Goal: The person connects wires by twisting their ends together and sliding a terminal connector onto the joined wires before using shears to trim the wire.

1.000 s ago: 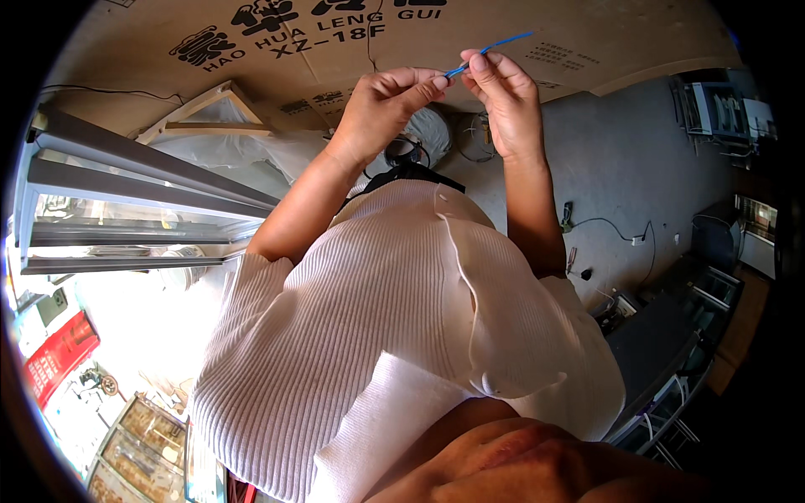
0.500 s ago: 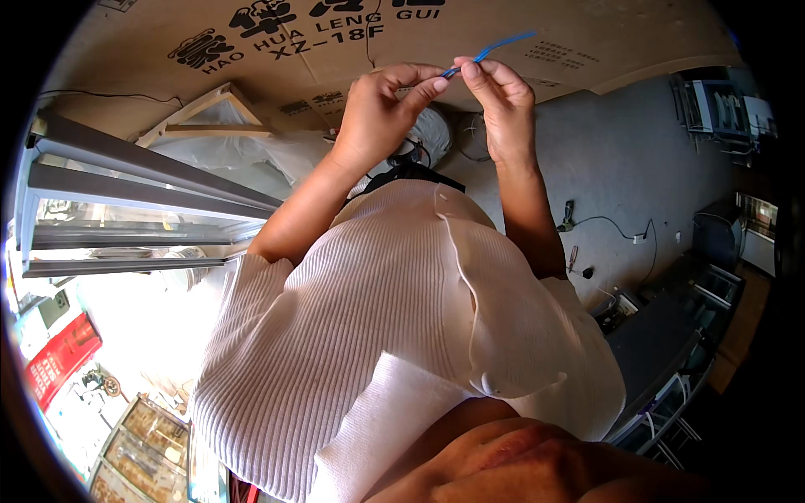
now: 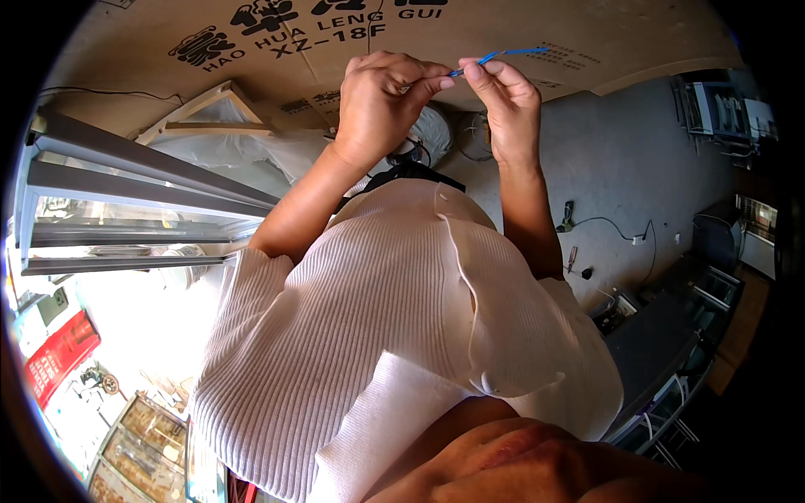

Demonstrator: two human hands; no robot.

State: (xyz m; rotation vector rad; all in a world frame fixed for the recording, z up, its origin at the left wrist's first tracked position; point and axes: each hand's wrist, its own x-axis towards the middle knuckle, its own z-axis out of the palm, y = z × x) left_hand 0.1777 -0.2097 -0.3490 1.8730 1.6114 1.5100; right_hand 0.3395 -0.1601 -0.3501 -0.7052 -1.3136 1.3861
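A thin blue wire (image 3: 518, 52) spans the small gap between my two hands, and its loose end sticks out to the right. My left hand (image 3: 377, 105) is closed, thumb and forefinger pinching the wire's left part. On the other side, my right hand (image 3: 510, 109) pinches the same wire between thumb and fingertips, just where the blue strands come out. Near the fingertips the wire looks twisted or doubled, too small to make out. Both hands are raised in front of a large brown cardboard sheet (image 3: 470, 33).
Grey window frames (image 3: 151, 172) stand at the left beside a wooden frame (image 3: 214, 129) with clear plastic. On the grey floor (image 3: 604, 159) at right lie a black cable (image 3: 616, 225) and a screwdriver-like tool (image 3: 573, 256). A dark bench (image 3: 654, 335) stands farther right.
The wire's free end has swung lower and reaches further right. Both hands have shifted slightly, the right one a little to the right, and still pinch the wire.
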